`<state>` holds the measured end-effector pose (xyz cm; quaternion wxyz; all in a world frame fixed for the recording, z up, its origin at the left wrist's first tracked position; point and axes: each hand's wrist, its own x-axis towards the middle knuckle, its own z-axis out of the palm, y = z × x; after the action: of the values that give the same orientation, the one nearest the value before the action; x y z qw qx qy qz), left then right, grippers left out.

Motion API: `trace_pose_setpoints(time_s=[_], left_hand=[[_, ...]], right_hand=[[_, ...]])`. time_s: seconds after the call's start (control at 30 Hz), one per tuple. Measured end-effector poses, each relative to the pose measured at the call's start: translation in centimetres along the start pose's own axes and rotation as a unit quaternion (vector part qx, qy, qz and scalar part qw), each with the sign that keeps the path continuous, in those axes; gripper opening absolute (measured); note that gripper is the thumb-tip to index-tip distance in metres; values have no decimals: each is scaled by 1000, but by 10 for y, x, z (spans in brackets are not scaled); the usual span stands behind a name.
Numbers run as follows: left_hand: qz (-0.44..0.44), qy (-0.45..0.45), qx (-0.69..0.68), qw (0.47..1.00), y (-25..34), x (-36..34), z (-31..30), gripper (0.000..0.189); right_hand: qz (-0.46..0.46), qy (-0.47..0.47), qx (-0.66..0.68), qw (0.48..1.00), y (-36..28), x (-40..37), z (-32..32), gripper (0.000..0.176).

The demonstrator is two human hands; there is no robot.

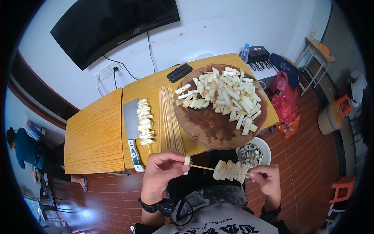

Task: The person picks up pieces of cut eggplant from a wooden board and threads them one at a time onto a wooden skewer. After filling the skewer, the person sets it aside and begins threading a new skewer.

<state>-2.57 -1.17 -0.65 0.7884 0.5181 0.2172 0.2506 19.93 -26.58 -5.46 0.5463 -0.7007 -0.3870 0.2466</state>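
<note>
Between the thumb and fingers of my left hand (161, 169) is a small pale vegetable piece (187, 160), held at the left end of a wooden skewer (202, 167). My right hand (267, 182) pinches the skewer's other end, beside a row of pale vegetable slices (231, 171) threaded on it. The slices look like peeled eggplant. Ahead, a round wooden cutting board (210, 130) carries a heap of cut vegetable strips (230, 93). Left of the board lie bare skewers (170, 117), a loaded skewer (145, 123) and a cleaver (131, 121).
A white bucket (266, 150) with dark peelings stands below the board. The wooden table (93, 132) spans left, under a wall-mounted television (117, 27). A black case (179, 72), water bottle (245, 52) and red plastic bags (283, 97) are farther off. Another person (25, 150) is at far left.
</note>
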Motion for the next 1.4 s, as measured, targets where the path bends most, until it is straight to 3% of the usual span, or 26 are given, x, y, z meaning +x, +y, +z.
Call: trace_pose_setpoints(time_s=[0.17, 0.37, 1.0, 1.1, 1.4], left_hand=[[-43, -25, -55, 997, -2, 1, -1, 25], [-72, -52, -13, 996, -9, 2, 7, 26], [-48, -39, 71, 996, -16, 1, 31, 28], [-51, -42, 19, 998, -23, 1, 32, 28], [-52, -34, 38, 997, -20, 3, 35, 26]], right_hand=[[-20, 1, -8, 1000, -2, 0, -1, 8], [-24, -11, -6, 1000, -7, 1, 2, 8], [-20, -18, 16, 1000, -1, 0, 11, 8], [-7, -22, 19, 1000, -2, 0, 11, 8], [-10, -20, 22, 1000, -1, 1, 10, 7]])
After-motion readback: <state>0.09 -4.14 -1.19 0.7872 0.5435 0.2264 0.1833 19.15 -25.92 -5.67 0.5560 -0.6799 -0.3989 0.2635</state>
